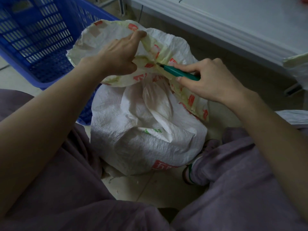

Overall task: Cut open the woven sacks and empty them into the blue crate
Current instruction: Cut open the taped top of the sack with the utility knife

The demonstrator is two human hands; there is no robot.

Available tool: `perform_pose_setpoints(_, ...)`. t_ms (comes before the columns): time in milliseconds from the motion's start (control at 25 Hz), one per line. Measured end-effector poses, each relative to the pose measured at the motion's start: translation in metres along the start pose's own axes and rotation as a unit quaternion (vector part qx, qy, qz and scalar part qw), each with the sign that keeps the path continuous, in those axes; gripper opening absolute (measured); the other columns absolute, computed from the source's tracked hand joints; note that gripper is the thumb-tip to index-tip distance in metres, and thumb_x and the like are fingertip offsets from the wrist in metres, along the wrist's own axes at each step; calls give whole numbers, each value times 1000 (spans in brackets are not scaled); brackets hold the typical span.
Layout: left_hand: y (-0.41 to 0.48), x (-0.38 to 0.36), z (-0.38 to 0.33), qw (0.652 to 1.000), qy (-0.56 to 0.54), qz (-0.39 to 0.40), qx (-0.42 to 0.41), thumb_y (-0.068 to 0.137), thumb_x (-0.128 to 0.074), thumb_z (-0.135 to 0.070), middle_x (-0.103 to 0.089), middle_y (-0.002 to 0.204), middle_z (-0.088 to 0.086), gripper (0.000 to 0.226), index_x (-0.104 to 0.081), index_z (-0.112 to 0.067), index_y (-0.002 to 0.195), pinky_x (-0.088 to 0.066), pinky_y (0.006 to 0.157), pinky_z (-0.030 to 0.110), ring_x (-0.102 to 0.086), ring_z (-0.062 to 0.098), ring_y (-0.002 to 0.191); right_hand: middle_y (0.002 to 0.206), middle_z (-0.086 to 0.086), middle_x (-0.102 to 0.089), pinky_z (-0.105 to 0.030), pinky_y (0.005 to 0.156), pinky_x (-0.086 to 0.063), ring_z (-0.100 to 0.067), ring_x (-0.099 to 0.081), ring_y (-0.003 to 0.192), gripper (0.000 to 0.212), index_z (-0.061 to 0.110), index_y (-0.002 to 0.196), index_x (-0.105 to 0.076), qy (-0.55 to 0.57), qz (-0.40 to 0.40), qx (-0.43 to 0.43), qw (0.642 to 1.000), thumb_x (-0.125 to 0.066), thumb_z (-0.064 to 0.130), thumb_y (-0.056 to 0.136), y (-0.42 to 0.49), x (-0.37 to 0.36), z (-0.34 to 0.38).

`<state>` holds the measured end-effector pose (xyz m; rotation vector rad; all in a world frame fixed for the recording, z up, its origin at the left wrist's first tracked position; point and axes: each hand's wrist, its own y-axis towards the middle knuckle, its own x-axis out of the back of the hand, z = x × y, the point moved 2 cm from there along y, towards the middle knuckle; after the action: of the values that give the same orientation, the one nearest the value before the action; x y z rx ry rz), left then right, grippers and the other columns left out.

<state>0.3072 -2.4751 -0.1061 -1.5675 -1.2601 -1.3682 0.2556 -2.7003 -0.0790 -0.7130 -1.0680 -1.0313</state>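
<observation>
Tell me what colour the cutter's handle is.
Green, a teal shade; the cutter in the right hand shows clearly in the head view.

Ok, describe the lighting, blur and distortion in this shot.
Head view: dim, flat, bluish light with no glare; wide-angle lens bows the white ledge and blue crate; the woven sack and green cutter at centre look fairly sharp.

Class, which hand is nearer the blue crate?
Left. The left hand grips the sack beside the blue crate; the right hand, holding the green cutter, sits farther off.
</observation>
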Motion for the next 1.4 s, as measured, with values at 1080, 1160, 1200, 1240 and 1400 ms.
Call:
perform_pose_setpoints(1080, -3, 8, -6, 995, -90, -31, -31, 80, -62, -3, -41, 138, 15, 77, -20, -9, 144, -38, 87, 27, -51, 26, 106, 67, 20, -52, -13, 43, -37, 1, -53, 49, 41, 41, 129, -55, 144, 53, -18, 988, -61, 40, 88, 10, 17, -23)
perform_pose_setpoints(1160, -4, 13, -8, 991, -123, -40, -44, 80, -60, 1, -37, 142, 15, 76, -20, -7, 144, -37, 80, 20, -50, 16, 96, 60, 17, -56, -12, 39, -35, 3, -50, 43, 44, 32, 124, -61, 206, 57, -39, 976, -69, 40, 82, 10, 29, -33)
perform_pose_setpoints(1200, -4, 14, -8, 988, -138, -46, -51, 80, -59, 2, -34, 144, 15, 76, -18, -6, 144, -39, 80, 19, -49, 14, 99, 55, 15, -57, -13, 39, -36, 1, -49, 42, 40, 28, 116, -65, 216, 57, -44, 974, -71, 40, 78, 11, 31, -36)
perform_pose_setpoints(1240, -4, 14, -9, 985, -151, -53, -58, 81, -58, 3, -31, 146, 15, 75, -17, -4, 144, -40, 84, 19, -48, 13, 105, 53, 13, -58, -15, 39, -36, -1, -48, 42, 35, 24, 107, -67, 215, 55, -43, 974, -74, 40, 76, 14, 30, -38)
perform_pose_setpoints(1400, 1, 10, -4, 979, -169, -94, -68, 85, -49, 5, -32, 145, 20, 69, -15, -1, 145, -42, 93, 26, -52, 21, 114, 75, 5, -59, -24, 52, -45, -4, -53, 56, 20, 22, 87, -64, 191, 84, -18, 978, -78, 26, 74, 16, 27, -39)
